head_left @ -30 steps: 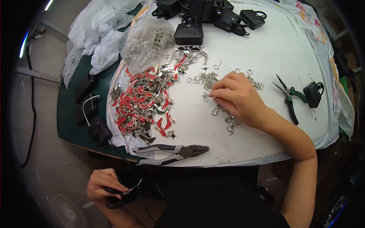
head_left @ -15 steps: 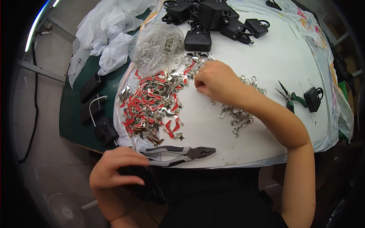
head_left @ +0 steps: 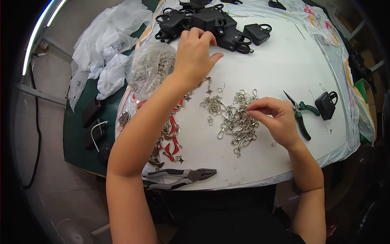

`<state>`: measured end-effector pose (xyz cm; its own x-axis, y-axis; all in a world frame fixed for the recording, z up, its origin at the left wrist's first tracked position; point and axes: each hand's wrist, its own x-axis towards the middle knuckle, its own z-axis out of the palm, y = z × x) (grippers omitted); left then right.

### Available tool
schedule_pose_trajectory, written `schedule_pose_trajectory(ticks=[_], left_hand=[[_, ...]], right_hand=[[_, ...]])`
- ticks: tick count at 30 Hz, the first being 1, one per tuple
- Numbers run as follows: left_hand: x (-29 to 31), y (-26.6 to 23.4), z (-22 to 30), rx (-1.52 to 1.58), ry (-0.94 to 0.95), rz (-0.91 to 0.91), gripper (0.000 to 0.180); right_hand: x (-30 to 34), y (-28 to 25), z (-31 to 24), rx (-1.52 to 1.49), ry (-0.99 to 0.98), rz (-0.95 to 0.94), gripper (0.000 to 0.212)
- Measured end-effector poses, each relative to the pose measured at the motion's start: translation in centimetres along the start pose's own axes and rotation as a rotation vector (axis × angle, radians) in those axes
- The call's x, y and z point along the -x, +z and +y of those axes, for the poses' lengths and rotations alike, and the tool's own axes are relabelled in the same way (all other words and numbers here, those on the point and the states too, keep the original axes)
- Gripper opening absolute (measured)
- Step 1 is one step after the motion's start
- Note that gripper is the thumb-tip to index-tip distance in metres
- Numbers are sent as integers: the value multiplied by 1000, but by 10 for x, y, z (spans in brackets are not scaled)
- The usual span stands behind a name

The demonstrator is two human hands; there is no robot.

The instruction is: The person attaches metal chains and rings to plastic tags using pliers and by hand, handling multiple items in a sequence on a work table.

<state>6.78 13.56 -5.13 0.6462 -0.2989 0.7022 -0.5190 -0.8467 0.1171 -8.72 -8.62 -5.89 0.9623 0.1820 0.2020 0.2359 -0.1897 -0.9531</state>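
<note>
My left hand (head_left: 198, 55) reaches far over the table to a pile of black miniature handbags (head_left: 209, 20). Its thumb is spread away from its fingers; the fingertips lie by the nearest bags, and whatever is beneath the palm is hidden. At the right, my right hand (head_left: 276, 120) pinches thumb and forefinger together above a heap of silver swivel clasps and rings (head_left: 239, 122). Anything between those fingertips is too small to make out. Red high-heel shoe charms (head_left: 174, 144) with silver parts lie left of the clasps, partly covered by my left forearm.
Grey combination pliers (head_left: 183, 177) lie at the near edge. Green-handled needle-nose pliers (head_left: 302, 112) and a single black mini bag (head_left: 326, 105) are on the right. A clear bag of metal hardware (head_left: 148, 67) and crumpled white plastic (head_left: 109, 44) occupy the left.
My left hand has gone from beside the grey pliers up to the black bags. My right hand has moved from the charms rightward and nearer, onto the clasps. The view has shifted slightly.
</note>
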Motion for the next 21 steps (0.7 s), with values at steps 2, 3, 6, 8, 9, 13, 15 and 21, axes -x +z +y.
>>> schedule_pose_trajectory(ticks=[2,3,6,8,9,13,15,21], left_hand=[[8,-16,15,422,69,-401,29],[11,-30,24,561,-31,-546,19],[18,-55,32,820,-40,-897,18],[30,-56,32,726,121,-859,20],[34,-55,31,632,279,-815,22],[36,-43,37,609,293,-807,21],[38,-40,41,552,228,-815,18],[29,-50,56,437,2,-1122,15]], right_hand=[[1,-7,3,-21,49,34,12],[-1,-10,0,83,-26,48,10],[-1,-15,-7,196,-56,63,7],[0,-12,-6,-70,39,114,9],[1,-12,-6,-72,40,116,9],[4,-11,-6,-175,122,80,11],[4,-10,-5,-191,155,75,12],[4,-10,-5,-203,126,61,12]])
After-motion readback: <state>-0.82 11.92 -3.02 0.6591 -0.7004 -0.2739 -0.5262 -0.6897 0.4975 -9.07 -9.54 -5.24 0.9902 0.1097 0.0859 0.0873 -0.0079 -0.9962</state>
